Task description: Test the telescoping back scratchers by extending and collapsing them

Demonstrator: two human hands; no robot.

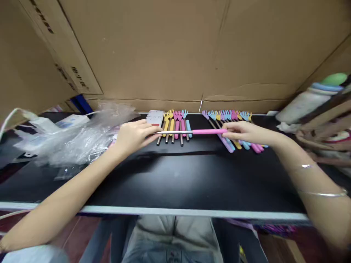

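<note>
A back scratcher with a pink grip [208,131] and a silver rod is held level above the table, stretched between both hands. My left hand [137,134] pinches the rod end; whatever tips that end is hidden behind the fingers. At the other end, my right hand [239,132] pinches the pink grip's tip. Beyond the rod lie small hand-shaped scratcher heads [175,114] in yellow, pink and blue, with separate rods and grips below them. Several back scratchers [227,116] in mixed colours lie in a row by my right hand.
Crumpled clear plastic bags [79,142] cover the table's left side, near a white cable [11,118]. A small white timer [155,117] stands at the back. Cardboard walls [164,54] enclose the black table [175,182]. A bottle [307,100] leans at the right.
</note>
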